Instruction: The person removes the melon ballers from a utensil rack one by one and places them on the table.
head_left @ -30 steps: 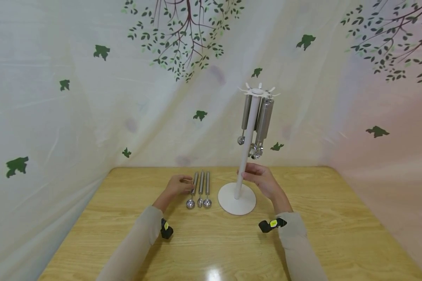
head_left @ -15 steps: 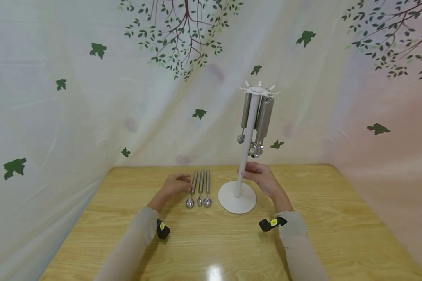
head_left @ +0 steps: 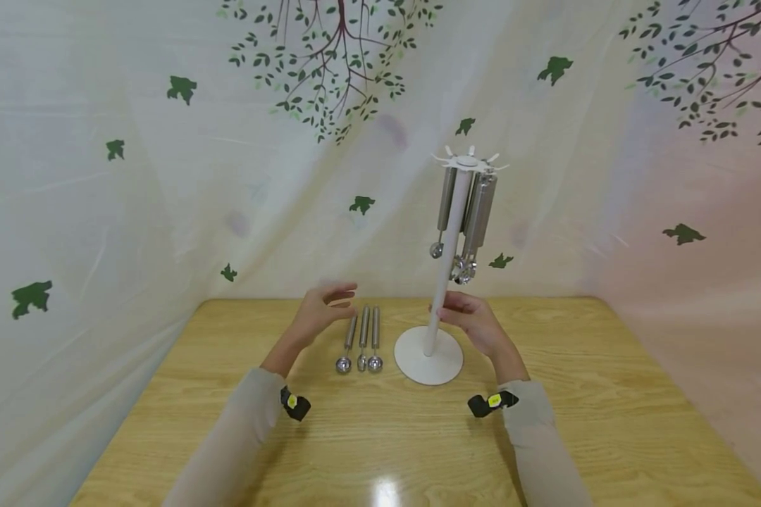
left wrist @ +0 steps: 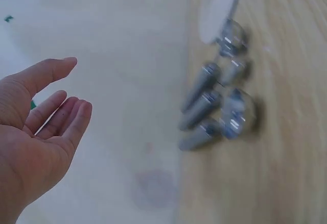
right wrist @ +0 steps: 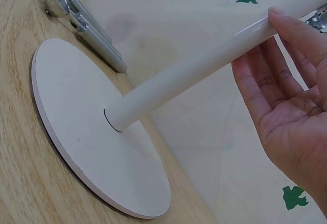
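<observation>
My right hand [head_left: 477, 325] holds the pole of a white round-based utensil stand [head_left: 447, 282], thumb on one side and fingers behind, as the right wrist view shows. Steel utensils [head_left: 480, 211] hang from the stand's spiked top ring; their lower ends overlap. One on the left, a round-ended scoop [head_left: 445, 201], hangs apart. Left of the base lie three steel scoops that look like melon ballers [head_left: 375, 331], side by side, handles pointing away. My left hand [head_left: 316, 313] hovers beside the leftmost baller [head_left: 351, 334], fingers parted and holding nothing; the left wrist view shows its bare palm.
The wooden table [head_left: 380, 429] has its back edge just beyond the handles. Behind it hangs a pale curtain [head_left: 279, 204] printed with leaves and branches. The stand's base [head_left: 412, 362] sits between the ballers and my right forearm.
My left hand first drew slightly back from the leftmost baller's handle, then rose and moved away from me with its fingers spreading. My right hand and the stand have stayed put.
</observation>
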`<state>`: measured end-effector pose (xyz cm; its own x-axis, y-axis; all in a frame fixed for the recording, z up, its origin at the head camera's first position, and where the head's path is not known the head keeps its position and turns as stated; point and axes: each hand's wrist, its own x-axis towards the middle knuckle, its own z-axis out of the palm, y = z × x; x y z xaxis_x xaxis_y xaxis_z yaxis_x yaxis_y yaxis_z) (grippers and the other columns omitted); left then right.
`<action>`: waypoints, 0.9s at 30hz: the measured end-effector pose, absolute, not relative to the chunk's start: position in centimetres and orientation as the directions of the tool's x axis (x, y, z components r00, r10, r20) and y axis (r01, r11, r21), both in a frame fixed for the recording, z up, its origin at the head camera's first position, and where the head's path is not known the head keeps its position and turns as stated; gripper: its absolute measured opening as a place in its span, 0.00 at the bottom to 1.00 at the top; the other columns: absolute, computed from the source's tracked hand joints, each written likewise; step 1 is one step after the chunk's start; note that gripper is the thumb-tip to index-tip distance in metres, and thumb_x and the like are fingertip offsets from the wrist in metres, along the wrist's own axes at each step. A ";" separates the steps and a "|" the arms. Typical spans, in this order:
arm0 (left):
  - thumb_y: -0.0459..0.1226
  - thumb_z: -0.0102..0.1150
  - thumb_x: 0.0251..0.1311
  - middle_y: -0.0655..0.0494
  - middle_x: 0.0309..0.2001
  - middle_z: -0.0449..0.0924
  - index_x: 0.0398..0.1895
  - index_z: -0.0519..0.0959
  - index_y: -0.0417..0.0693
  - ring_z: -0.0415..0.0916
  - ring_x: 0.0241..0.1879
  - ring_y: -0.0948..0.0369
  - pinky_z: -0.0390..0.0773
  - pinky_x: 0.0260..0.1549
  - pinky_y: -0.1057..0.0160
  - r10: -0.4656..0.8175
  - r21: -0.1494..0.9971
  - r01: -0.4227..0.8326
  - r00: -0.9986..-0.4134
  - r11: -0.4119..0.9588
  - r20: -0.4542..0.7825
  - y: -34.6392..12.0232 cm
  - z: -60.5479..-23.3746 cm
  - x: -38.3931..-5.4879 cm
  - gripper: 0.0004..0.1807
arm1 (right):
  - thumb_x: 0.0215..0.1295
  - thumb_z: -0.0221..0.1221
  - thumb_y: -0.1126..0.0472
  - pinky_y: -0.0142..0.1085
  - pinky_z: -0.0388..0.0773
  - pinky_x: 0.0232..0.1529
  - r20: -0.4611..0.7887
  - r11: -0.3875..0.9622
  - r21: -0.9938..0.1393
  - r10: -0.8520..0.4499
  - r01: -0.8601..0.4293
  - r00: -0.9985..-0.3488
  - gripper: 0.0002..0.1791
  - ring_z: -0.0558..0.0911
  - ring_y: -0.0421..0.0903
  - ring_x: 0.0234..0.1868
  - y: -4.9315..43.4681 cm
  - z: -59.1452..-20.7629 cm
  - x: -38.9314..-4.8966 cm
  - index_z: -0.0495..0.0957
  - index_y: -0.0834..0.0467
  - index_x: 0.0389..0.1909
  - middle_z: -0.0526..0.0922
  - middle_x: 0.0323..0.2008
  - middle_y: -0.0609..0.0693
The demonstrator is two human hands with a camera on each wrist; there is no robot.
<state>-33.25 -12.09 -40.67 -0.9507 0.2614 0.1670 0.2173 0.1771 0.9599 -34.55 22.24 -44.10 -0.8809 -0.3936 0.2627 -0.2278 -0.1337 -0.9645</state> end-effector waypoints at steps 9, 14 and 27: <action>0.23 0.66 0.60 0.43 0.68 0.74 0.68 0.72 0.36 0.73 0.68 0.47 0.82 0.59 0.63 0.293 0.916 0.401 -0.879 0.028 0.376 -8.5 -34.9 -31.9 0.31 | 0.70 0.61 0.70 0.35 0.83 0.59 0.266 -0.126 -0.964 -0.394 -0.235 -0.880 0.18 0.86 0.42 0.51 22.3 -43.9 -34.7 0.77 0.70 0.59 0.87 0.51 0.56; 0.22 0.66 0.60 0.42 0.67 0.75 0.68 0.73 0.37 0.75 0.67 0.47 0.83 0.59 0.60 0.306 0.876 0.476 -0.825 -0.074 0.474 -5.7 -31.5 -30.9 0.30 | 0.70 0.61 0.70 0.35 0.84 0.59 0.275 -0.142 -0.961 -0.398 -0.237 -0.876 0.17 0.87 0.42 0.51 22.3 -43.9 -34.6 0.79 0.67 0.58 0.86 0.51 0.59; 0.19 0.64 0.59 0.38 0.66 0.76 0.66 0.74 0.33 0.76 0.65 0.45 0.84 0.58 0.58 0.354 0.781 0.588 -0.699 -0.210 0.622 1.0 -27.0 -30.5 0.29 | 0.71 0.58 0.72 0.34 0.84 0.57 0.276 -0.160 -0.960 -0.402 -0.230 -0.873 0.15 0.86 0.41 0.50 22.5 -44.6 -35.0 0.81 0.65 0.56 0.89 0.45 0.44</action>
